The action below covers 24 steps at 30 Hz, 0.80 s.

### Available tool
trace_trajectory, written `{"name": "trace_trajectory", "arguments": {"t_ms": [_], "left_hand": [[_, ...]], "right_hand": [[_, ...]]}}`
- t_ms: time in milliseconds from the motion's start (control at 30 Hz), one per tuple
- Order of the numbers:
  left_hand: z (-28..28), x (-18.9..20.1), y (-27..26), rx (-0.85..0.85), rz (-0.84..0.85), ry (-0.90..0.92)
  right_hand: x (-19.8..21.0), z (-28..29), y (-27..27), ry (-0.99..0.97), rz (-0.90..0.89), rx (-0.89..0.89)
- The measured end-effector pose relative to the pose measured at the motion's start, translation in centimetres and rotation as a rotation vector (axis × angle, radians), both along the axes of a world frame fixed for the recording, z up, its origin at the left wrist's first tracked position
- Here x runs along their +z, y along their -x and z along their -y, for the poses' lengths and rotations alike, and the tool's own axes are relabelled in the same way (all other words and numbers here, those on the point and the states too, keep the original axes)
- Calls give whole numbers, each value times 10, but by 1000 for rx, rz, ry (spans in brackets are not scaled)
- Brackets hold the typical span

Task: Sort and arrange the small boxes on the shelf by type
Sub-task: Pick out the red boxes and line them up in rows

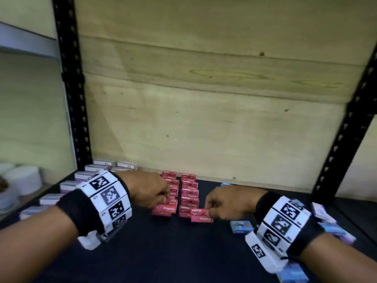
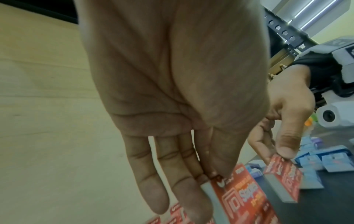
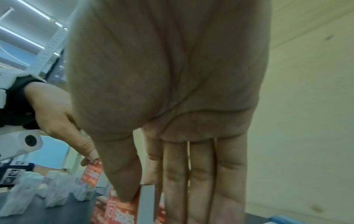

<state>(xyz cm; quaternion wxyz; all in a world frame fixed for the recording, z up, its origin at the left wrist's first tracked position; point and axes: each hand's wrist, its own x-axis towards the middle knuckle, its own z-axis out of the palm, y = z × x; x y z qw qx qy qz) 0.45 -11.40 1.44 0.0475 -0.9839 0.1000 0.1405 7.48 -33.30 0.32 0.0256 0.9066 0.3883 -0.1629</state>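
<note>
Two red rows (image 1: 180, 193) sit mid-shelf, lettering blurred. At 9 o'clock my left hand (image 1: 150, 189) hides its row's near end, thumb and fingers pinching a red staples box (image 2: 247, 195). At 3 o'clock my right hand (image 1: 228, 202) pinches another red box (image 1: 201, 215), knuckles up.

Dark shelf (image 1: 142, 258) carries sorted rows. White boxes (image 1: 67, 185) left of left hand (image 1: 151, 190), red boxes (image 1: 188, 193) between hands, blue boxes (image 1: 240, 226) by right hand (image 1: 228, 201).
</note>
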Motion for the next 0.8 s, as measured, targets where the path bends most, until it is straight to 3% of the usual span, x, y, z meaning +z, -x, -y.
{"name": "trace_trajectory", "arguments": {"t_ms": [267,400,567,800], "left_hand": [[-14,-35,21,94,-66,24],[-15,-44,24,83,-19,72],[-18,-47,26,83,8,142],[-26,-45,30,206,-79,138]], "right_hand": [[-17,-25,20,106,19,-33],[-22,-27,23,84,11,-50],[-24,-28,24,77,12,-53],[-20,-22,21,73,-36,-45]]}}
